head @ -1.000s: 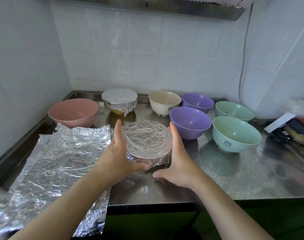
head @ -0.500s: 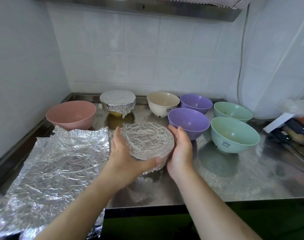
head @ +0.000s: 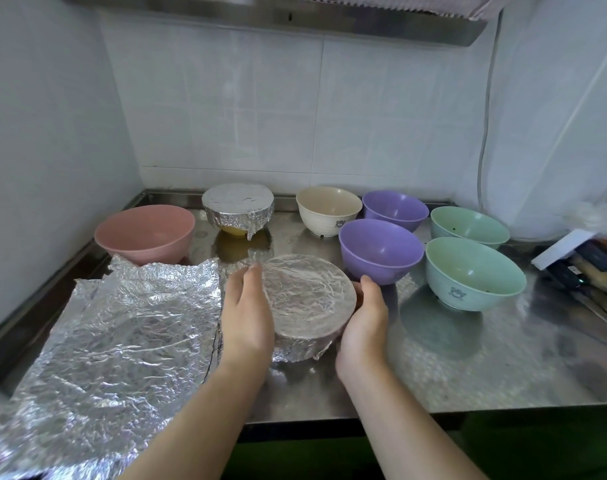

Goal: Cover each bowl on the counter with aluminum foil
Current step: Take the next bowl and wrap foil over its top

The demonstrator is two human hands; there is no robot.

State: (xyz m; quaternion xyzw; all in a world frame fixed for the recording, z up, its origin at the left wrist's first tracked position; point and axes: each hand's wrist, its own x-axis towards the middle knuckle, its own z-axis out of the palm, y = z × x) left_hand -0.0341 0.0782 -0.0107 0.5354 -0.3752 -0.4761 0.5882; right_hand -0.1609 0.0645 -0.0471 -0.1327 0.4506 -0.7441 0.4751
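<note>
A foil-covered bowl (head: 307, 299) stands at the middle of the steel counter (head: 468, 368). My left hand (head: 246, 317) presses against its left side with fingers fairly straight along the rim. My right hand (head: 364, 323) cups its right side, thumb up by the rim. A second foil-covered bowl (head: 238, 207) stands at the back. Uncovered are a pink bowl (head: 146, 233), a cream bowl (head: 328, 209), two purple bowls (head: 395, 209) (head: 380, 249) and two green bowls (head: 468, 225) (head: 473, 271).
A large crumpled foil sheet (head: 122, 341) lies on the left of the counter and hangs over the front edge. Dark utensils and a white box (head: 572, 258) lie at the far right. Tiled walls close off the back and left.
My left hand has slid from the bowl's front left up along its left rim. My right hand has closed in against the bowl's right side. The bowl stays in place.
</note>
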